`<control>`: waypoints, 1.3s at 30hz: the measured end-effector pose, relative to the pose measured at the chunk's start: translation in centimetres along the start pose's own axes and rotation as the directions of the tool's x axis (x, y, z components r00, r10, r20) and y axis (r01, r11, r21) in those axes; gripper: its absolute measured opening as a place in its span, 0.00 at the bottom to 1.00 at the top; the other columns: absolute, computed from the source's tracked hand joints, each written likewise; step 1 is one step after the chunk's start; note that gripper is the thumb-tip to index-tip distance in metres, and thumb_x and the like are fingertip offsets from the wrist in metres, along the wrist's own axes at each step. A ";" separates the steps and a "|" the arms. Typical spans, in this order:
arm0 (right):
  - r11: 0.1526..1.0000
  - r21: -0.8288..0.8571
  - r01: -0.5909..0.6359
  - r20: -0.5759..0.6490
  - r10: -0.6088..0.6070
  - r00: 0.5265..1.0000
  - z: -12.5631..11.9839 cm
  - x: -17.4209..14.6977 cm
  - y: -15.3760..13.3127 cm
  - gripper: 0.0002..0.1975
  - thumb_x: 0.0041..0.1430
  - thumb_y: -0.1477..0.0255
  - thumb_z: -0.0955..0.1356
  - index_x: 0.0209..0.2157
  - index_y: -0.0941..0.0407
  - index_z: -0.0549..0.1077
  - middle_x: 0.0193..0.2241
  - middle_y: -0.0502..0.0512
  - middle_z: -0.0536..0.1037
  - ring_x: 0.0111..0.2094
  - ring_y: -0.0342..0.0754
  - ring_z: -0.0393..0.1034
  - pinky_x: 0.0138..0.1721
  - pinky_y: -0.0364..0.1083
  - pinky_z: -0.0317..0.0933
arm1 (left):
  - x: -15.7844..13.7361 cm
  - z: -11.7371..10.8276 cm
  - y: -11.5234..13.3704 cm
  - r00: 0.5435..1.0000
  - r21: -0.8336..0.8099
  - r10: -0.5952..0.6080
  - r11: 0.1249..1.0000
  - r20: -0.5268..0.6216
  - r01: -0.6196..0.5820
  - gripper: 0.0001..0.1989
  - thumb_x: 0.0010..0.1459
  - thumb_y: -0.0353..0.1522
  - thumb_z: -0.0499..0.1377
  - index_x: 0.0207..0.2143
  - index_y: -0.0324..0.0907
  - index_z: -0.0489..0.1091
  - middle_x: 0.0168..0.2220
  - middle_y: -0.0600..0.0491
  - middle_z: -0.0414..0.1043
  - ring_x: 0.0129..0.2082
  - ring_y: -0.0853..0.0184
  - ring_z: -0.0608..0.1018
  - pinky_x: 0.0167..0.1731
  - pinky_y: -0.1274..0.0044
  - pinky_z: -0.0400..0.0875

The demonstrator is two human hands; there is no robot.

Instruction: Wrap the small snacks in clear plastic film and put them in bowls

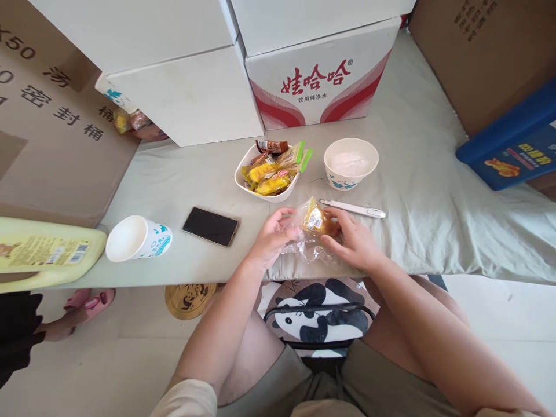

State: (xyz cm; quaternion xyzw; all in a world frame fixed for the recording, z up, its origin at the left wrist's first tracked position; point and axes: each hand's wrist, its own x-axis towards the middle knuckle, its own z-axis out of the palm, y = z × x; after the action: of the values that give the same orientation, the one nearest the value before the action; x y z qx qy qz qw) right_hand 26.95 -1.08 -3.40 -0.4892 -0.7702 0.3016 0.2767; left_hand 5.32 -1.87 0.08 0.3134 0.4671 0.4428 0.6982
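Near the table's front edge, a yellow wrapped snack (314, 220) with a white barcode label is between my two hands, inside or against a crinkled clear plastic bag (310, 250). My left hand (273, 236) pinches the bag on its left side. From the right, my right hand (351, 238) has its fingers and thumb closed around the snack's edge. Just beyond the right fingers lies a white utility knife (356, 209). Behind the hands, a white square bowl (240, 180) is filled with several wrapped snacks (273, 171). A round paper bowl (343, 180) stands to its right.
Left of the hands lie a phone (211, 226) and a tipped paper cup (145, 238). A yellow jug (47, 252) is at the far left, a blue container (512, 145) at the far right. White cartons (321, 87) line the back. Another person's foot (65, 324) shows below.
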 end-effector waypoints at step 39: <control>0.969 -0.231 0.084 0.080 -0.067 0.995 2.0 0.8 -2.2 0.22 0.59 0.64 0.70 0.54 0.53 0.70 0.47 0.60 0.77 0.49 0.61 0.73 0.49 0.59 0.67 | -0.7 -2.0 -1.3 0.995 -0.173 0.050 0.983 -0.092 -0.065 0.21 0.45 0.39 0.69 0.22 0.42 0.57 0.19 0.60 0.58 0.19 0.75 0.63 0.22 0.80 0.58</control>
State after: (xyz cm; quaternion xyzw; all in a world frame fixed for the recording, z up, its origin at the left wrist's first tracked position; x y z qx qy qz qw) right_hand 23.90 -1.45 -3.01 -0.4776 -0.8277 0.2155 0.2007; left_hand 3.75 -2.97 -1.53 0.2443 0.4472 0.5154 0.6890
